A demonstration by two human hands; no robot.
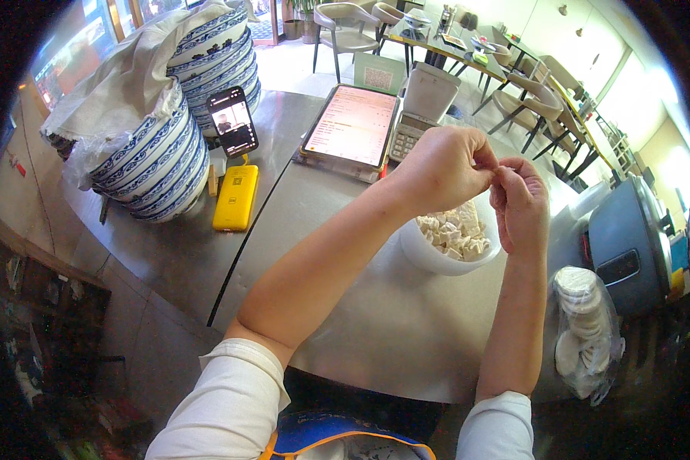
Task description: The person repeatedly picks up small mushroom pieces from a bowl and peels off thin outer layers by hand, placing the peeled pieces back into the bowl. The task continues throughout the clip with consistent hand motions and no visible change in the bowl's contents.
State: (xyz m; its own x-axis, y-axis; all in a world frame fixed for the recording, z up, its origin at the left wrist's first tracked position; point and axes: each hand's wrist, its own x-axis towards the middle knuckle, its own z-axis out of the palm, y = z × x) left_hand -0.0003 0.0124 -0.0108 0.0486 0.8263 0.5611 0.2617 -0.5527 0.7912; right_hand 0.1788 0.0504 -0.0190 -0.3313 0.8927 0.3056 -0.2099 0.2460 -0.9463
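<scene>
A white bowl (445, 267) stands on the metal worktop below my hands. Small, pale, torn pieces that look like flatbread (453, 238) fill it, and a larger flat piece (466, 217) rises at its far side. Above the bowl, the fingertips of my left hand (445, 167) and my right hand (520, 195) meet in a pinch. Whatever may be between those fingertips is hidden by the fingers. Part of the bowl's far rim is covered by my left hand.
Stacked blue-and-white bowls (155, 167) under a cloth (115, 86), a phone (233, 122), a yellow power bank (236, 198), a tablet (353, 123) and a keypad device (405, 141) stand beyond. Rightward are bagged round flatbreads (586, 328) and a grey appliance (627, 247).
</scene>
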